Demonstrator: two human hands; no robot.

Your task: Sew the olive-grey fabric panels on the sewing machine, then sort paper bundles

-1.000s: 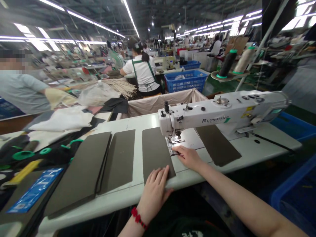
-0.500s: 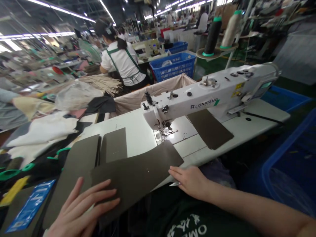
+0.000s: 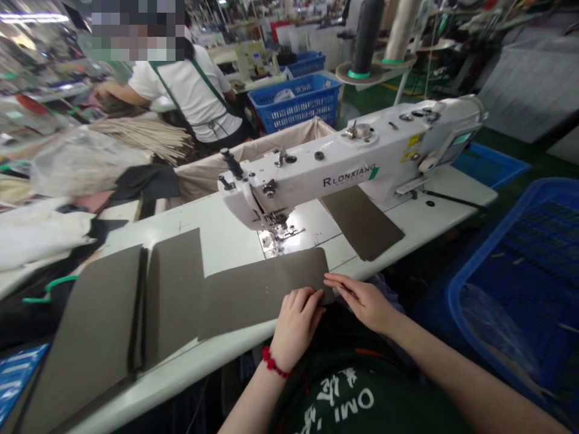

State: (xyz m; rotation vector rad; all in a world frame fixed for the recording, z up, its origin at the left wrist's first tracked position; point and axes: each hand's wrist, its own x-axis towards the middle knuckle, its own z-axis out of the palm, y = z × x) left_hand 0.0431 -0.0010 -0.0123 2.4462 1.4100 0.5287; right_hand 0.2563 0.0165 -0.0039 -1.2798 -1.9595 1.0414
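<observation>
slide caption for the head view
Left hand and right hand at one end of a dark panel, before a sewing machine.

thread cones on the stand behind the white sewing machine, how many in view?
2. A dark thread cone on the left and a pale thread cone on its right, beyond the sewing machine. The frame cuts off their tops; others may be hidden.

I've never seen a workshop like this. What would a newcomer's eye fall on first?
Probably the white sewing machine lettered RLONXIANG, reaching across the pale table. In front of it, the left hand, with a red-and-black bracelet at the wrist, lies on the right end of a dark panel, the right hand close beside it. Beyond the machine, a bright blue basket stands out, right of a person in white.
</observation>
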